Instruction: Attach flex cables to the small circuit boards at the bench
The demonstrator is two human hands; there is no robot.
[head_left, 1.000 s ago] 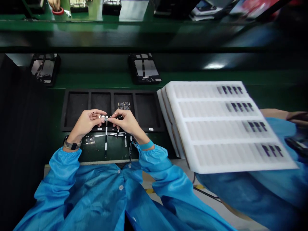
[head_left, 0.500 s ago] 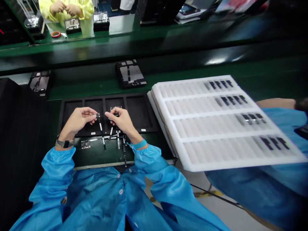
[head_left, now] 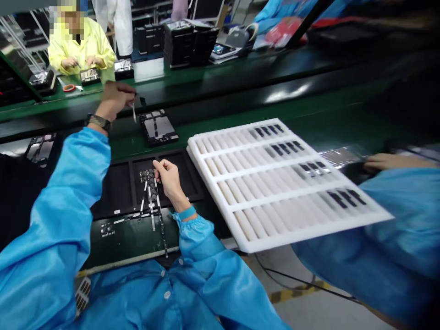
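My left hand (head_left: pixel 118 98) is raised above the back of the bench, its fingers pinching a thin flex cable (head_left: pixel 134 112) that hangs down, pale and blurred by motion. Whether a small board is attached to it is unclear. Over the black compartmented tray (head_left: pixel 117 211) lies a cluster of small circuit boards (head_left: pixel 147 176) with black and white flex cables (head_left: pixel 153 221) trailing toward me. At the right edge of this cluster is my right hand (head_left: pixel 169 178), thumb and fingers closed together; what sits between them is hidden.
A white foam tray (head_left: pixel 261 245) with slots and several dark parts stands right of the black tray. Behind lies a black case (head_left: pixel 160 130); a loose board (head_left: pixel 107 229) is near the front edge. A co-worker's arm (head_left: pixel 402 162) is at right; a person in yellow (head_left: pixel 82 46) sits opposite.
My left hand has moved up and away from my right hand, carrying the flex cable. The right hand stays by the boards, while the whole view has shifted.
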